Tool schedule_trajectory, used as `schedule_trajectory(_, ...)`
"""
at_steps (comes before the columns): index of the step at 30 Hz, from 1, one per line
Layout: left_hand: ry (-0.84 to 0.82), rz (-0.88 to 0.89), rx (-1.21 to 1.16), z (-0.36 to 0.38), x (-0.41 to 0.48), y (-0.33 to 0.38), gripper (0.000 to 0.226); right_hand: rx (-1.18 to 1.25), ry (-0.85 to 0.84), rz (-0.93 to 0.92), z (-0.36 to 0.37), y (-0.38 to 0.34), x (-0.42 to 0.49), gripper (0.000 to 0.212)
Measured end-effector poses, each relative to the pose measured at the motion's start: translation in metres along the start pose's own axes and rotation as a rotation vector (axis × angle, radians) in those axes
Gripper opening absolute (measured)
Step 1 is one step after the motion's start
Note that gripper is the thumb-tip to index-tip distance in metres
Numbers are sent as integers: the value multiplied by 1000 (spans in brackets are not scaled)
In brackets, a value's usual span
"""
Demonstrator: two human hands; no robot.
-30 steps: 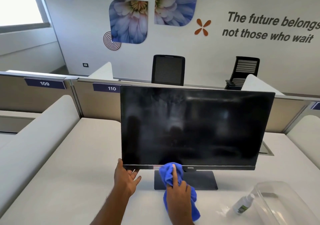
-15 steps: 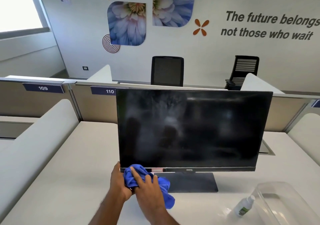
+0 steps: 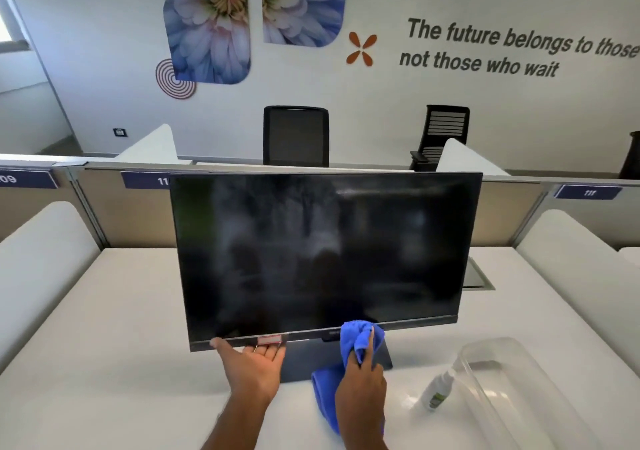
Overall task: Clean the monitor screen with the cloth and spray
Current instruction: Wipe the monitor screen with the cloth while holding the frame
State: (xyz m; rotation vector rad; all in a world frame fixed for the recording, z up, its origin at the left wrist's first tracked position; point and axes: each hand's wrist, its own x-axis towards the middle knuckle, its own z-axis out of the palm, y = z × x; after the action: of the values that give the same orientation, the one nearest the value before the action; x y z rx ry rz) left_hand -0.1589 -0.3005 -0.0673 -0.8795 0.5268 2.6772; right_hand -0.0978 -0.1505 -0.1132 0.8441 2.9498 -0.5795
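Cloth (image 3: 360, 340) moved right along bezel.

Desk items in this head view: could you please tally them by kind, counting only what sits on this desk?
Monitor: 1
Blue cloth: 1
Spray bottle: 1
Clear plastic container: 1
Total: 4
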Motion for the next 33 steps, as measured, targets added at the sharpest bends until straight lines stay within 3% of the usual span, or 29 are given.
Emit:
schedule_trajectory(4, -81, -27, 61, 14, -5, -35, 111, 109, 107, -161, -5, -5, -10, 84)
schedule_trajectory(5, -86, -33, 72, 16, -6, -41, 113, 59, 82, -199, -3, -3, -7, 106)
schedule_trajectory(6, -88, -34, 75, 19, -7, -45, 113, 137, -53, -183, -3, 0, 0, 129)
schedule_trajectory(7, -89, -31, 71, 21, -7, -47, 114, 204, -116, -231, 8, 15, 11, 138)
schedule_trajectory(8, -82, -25, 66, 23, -7, -48, 116, 224, -77, -191, 6, 16, 12, 130)
schedule_trajectory(9, -70, -21, 61, 24, -7, -48, 117, 102, 18, -178, 2, 18, 7, 107)
schedule_trajectory(12, -44, -16, 41, 26, -7, -46, 116, 202, 196, -20, -24, 23, 13, 39)
schedule_trajectory(13, -43, -16, 39, 27, -8, -46, 115, 170, 237, 0, -27, 26, 17, 35)
schedule_trajectory(16, -48, -11, 37, 27, -8, -47, 114, 89, 221, 122, -24, 33, 29, 48)
schedule_trajectory(20, -23, 14, 58, 27, -8, -50, 113, 249, 289, 290, -41, 43, 37, 43)
schedule_trajectory(28, 8, 35, 102, 28, -6, -49, 111, 525, 347, 423, -66, 57, 63, 60)
schedule_trajectory(33, 16, 38, 115, 30, -9, -48, 112, 688, 398, 493, -80, 60, 72, 55)
